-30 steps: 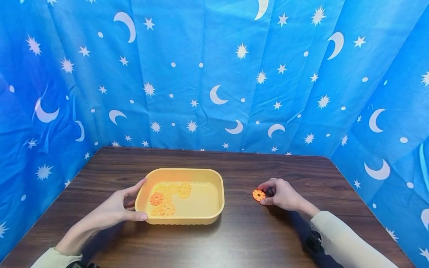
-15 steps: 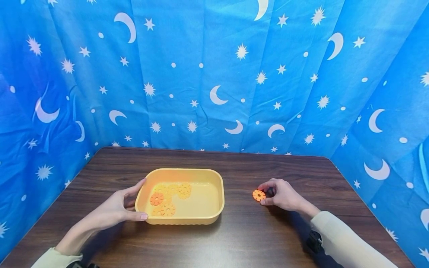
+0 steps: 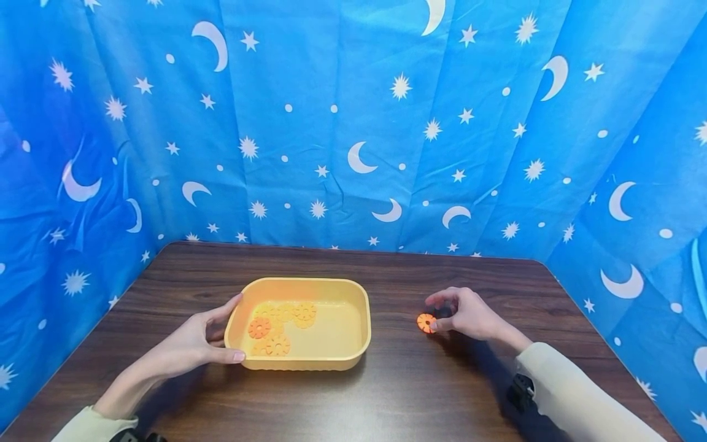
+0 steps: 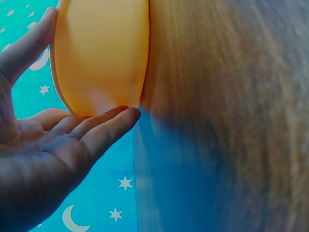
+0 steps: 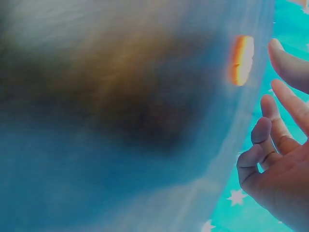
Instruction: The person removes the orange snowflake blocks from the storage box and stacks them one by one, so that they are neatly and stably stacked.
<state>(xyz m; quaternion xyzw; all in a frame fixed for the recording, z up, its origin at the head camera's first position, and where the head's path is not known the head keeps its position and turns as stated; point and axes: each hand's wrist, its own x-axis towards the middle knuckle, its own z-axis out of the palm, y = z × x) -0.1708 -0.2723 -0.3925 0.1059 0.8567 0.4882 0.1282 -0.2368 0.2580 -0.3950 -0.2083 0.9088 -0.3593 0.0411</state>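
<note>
A yellow plastic basin stands left of centre on the table. My left hand holds its left end between the thumb on the near side and fingers on the far side; the left wrist view shows fingers against the outer wall. Notched orange snowflake building discs lie at the basin's left, several of them, with one deeper orange disc among them. A single orange notched disc lies on the table to the right. Beside it is my right hand, its thumb and fingers spread, apart from the disc in the right wrist view.
The dark wood-grain table carries the basin and disc. A blue curtain with white moons and stars hangs along the table's back and both sides.
The right hand has let go of the orange disc: its fingers have lifted up and away, while the disc stays in place. The left hand and basin have not moved.
</note>
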